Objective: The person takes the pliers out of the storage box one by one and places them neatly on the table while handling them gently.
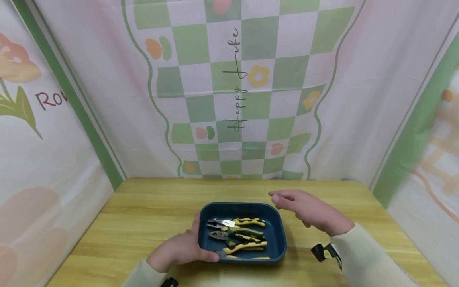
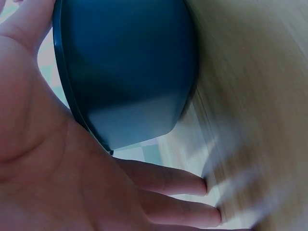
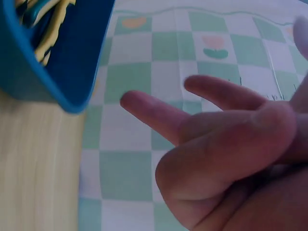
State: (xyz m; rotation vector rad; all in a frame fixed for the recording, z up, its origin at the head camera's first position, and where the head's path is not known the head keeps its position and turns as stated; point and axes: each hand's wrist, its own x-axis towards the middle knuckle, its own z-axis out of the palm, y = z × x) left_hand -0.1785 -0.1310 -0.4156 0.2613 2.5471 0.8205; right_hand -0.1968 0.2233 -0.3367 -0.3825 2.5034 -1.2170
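Note:
A dark blue rectangular tray (image 1: 279, 249) stands on the table, holding several pairs of pliers (image 1: 245, 232) with yellow-and-black or green handles. Their metal jaws point left. My left hand (image 1: 183, 247) rests against the tray's left end, thumb at the near corner and fingers along the side. In the left wrist view its palm touches the rim and the straight fingers reach down toward the table. My right hand (image 1: 310, 211) is in the air to the right of the tray, apart from it and holding nothing. The right wrist view shows some fingers extended and one bent.
The wooden table (image 1: 154, 207) runs back to a hanging cloth (image 1: 224, 99) with green and white checks. More printed cloth hangs at the left and right sides. A black strap piece (image 1: 324, 252) is at the right wrist.

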